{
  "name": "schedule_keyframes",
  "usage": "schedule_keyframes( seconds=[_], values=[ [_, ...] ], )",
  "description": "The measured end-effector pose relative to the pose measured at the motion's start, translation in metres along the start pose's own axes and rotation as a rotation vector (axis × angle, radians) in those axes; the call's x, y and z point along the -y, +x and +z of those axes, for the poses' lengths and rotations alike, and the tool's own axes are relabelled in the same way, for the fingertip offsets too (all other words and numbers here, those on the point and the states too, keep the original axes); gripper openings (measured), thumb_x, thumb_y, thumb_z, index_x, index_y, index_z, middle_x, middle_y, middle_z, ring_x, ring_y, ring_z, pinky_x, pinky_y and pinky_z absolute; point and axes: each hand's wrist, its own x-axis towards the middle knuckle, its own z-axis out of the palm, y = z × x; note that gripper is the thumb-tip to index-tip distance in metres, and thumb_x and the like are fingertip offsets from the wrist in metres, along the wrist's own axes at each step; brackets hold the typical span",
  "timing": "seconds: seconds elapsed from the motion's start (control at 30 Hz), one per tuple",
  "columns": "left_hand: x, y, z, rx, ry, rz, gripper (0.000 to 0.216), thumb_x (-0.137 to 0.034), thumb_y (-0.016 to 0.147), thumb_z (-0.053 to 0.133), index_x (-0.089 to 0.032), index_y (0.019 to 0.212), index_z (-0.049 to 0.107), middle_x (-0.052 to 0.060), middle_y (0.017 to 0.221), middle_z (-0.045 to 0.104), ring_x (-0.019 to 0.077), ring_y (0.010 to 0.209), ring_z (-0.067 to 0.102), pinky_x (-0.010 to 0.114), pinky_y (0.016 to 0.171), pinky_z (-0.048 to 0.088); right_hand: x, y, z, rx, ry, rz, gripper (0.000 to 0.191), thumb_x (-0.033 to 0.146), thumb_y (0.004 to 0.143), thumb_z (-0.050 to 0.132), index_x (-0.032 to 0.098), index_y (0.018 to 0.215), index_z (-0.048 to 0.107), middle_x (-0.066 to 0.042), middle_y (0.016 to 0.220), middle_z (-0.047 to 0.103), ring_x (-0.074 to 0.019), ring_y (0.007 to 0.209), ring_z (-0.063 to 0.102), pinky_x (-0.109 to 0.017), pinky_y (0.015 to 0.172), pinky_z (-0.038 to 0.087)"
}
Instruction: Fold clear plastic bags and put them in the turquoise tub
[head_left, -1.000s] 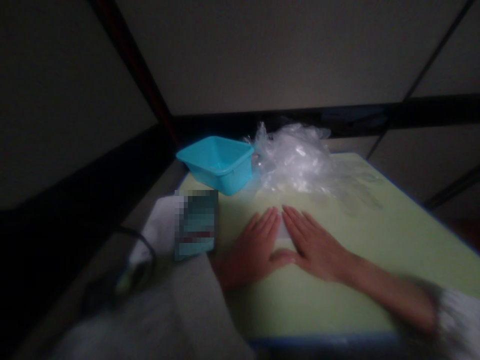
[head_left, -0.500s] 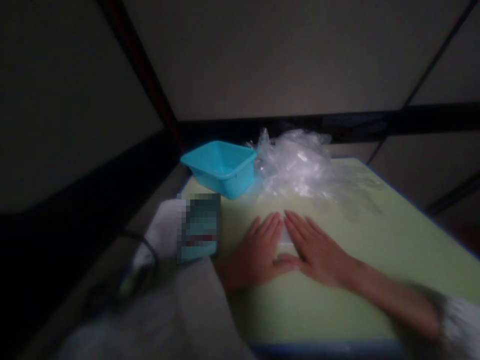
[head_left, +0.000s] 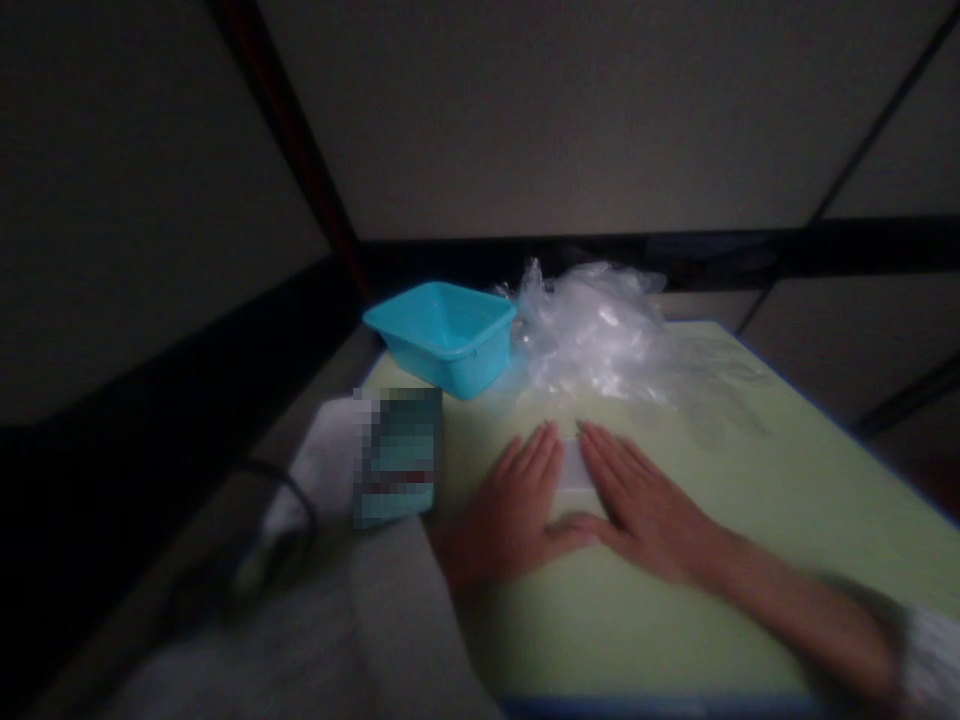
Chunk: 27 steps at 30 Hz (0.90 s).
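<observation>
Flat on the yellow-green tabletop [head_left: 637,630] lies a small whitish rectangular piece [head_left: 574,468], thin and pale; its exact kind cannot be made out. My left hand [head_left: 514,505] rests palm down over its left side with fingers stretched out. Over its right side lies my right hand [head_left: 637,500], also flat and stretched out. The two thumbs meet below the piece, and a gap between the index fingers shows its middle. Both its ends are hidden under my hands.
Behind my hands stands a turquoise plastic basin [head_left: 457,350]. Right of it is a heap of crumpled clear plastic bags [head_left: 600,330]. A blurred-out greenish box [head_left: 401,455] lies at the left edge, with white material [head_left: 330,455] and a dark cable [head_left: 289,475] beside it. Partition walls surround the table.
My right hand has slid slightly to the right, and the gap between my hands has widened, baring more of the whitish piece. My left hand has hardly moved.
</observation>
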Motion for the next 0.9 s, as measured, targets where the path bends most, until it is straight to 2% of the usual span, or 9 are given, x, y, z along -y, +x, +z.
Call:
schedule_keyframes(
  seconds=[0.2, 0.53, 0.9],
  values=[
    [0.0011, -0.0005, 0.0001, -0.014, 0.008, 0.002, 0.088, -0.068, 0.086, 0.033, 0.001, 0.139, 0.026, 0.026, 0.149, 0.021, 0.0326, 0.141, 0.014, 0.049, 0.114, 0.018, -0.0016, -0.0014, 0.0016, 0.016, -0.003, 0.000, 0.083, 0.064, 0.090, 0.027, -0.001, 0.141, 0.031, -0.025, 0.146, 0.030, -0.0311, 0.137, 0.025, -0.048, 0.109, 0.030],
    [0.0069, -0.0004, 0.0000, -0.025, 0.012, -0.003, 0.090, -0.071, 0.085, 0.028, -0.001, 0.141, 0.025, 0.023, 0.150, 0.022, 0.0301, 0.141, 0.014, 0.046, 0.114, 0.018, -0.0053, -0.0036, 0.0045, -0.005, 0.039, -0.008, 0.083, 0.062, 0.090, 0.032, 0.002, 0.145, 0.023, -0.025, 0.147, 0.027, -0.0315, 0.138, 0.022, -0.050, 0.109, 0.029],
    [0.0067, -0.0012, -0.0009, -0.034, -0.018, 0.044, 0.081, -0.067, 0.088, 0.029, -0.004, 0.139, 0.031, 0.021, 0.149, 0.027, 0.0287, 0.140, 0.020, 0.044, 0.114, 0.020, -0.0073, -0.0034, 0.0019, 0.034, -0.005, -0.017, 0.082, 0.063, 0.090, 0.028, -0.001, 0.142, 0.029, -0.025, 0.146, 0.029, -0.0321, 0.137, 0.025, -0.050, 0.108, 0.030]
  ],
)
